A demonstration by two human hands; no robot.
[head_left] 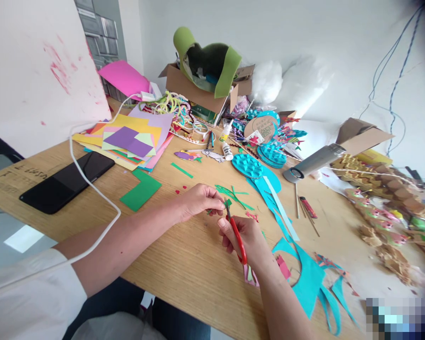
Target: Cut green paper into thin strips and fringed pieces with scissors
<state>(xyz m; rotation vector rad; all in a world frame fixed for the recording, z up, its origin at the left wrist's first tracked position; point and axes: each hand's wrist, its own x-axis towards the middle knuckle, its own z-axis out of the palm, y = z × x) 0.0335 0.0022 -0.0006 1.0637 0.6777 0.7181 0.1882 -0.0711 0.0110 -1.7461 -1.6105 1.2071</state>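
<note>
My right hand (pixel 246 236) is closed round the red handles of a pair of scissors (pixel 236 231), whose blades point up and away from me. At the blade tips, my left hand (pixel 202 203) pinches a small piece of green paper (pixel 227 203); much of it is hidden by the fingers. Thin green paper strips (pixel 235 194) lie on the wooden table (pixel 184 264) just beyond both hands. Tiny red paper bits (pixel 178 191) rest near my left wrist. A larger green sheet (pixel 141 190) lies to the left of that arm.
A black phone (pixel 69 182) and stacked coloured paper (pixel 134 137) lie on the left, with a white cable (pixel 92 186) crossing my left arm. Blue paper scraps (pixel 308 278) spread at right near a grey flask (pixel 315 163). A cardboard box (pixel 198 92) and glue bottle (pixel 227 152) stand at the back.
</note>
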